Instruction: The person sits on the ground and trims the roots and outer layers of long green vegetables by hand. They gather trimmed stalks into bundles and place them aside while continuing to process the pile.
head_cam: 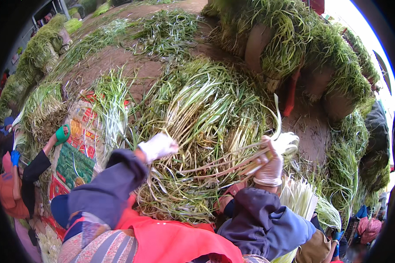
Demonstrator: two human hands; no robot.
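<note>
A white-gloved left hand (158, 147) hovers near the stems of a large heap of long green leafy stalks (197, 108); its fingers look bent, and I cannot tell if they pinch a stalk. To its right, my right hand (269, 161), in a pale glove, grips a small bunch of long thin stalks (223, 166). Their brownish ends point left, and white-green leaves fold over behind the hand. Between my arms lie loose, tangled yellow-green leaves (181, 197). White-stemmed stalks (113, 115) rest on a printed sack (82, 141) at the left.
Tall bundles of greens (283, 42) stand at the upper right, one beside a red cloth (292, 92). More bundles (42, 49) line the left. A co-worker's foot in a green sandal (62, 134) touches the sack. Pale stalks (296, 197) lie by my right elbow; other people sit at both sides.
</note>
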